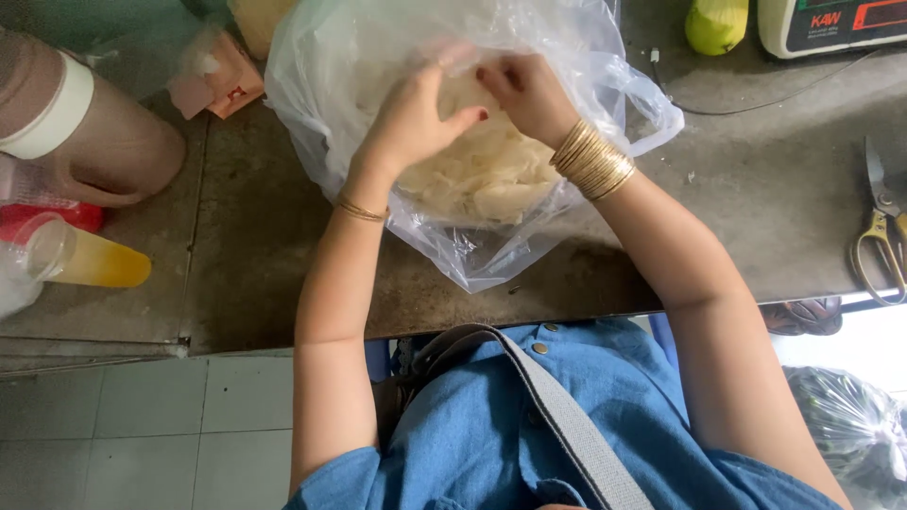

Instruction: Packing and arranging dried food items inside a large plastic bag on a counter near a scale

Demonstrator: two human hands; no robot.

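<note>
On the grey counter (756, 217), left hand (411, 118) and right hand (524, 94) each grip closed on one clear bag (312, 104) of pale crackers (491, 175).

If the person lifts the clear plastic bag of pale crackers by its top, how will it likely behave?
The clear plastic bag is thin and crumpled, so it would probably sag and change shape. The pale crackers look thin and curled, likely light but brittle. Both hands, left hand and right hand, are at its opening.

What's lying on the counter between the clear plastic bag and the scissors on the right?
In the head view, nothing: only bare grey counter lies between the clear plastic bag and the scissors, apart from the person's right forearm crossing its near edge.
</note>
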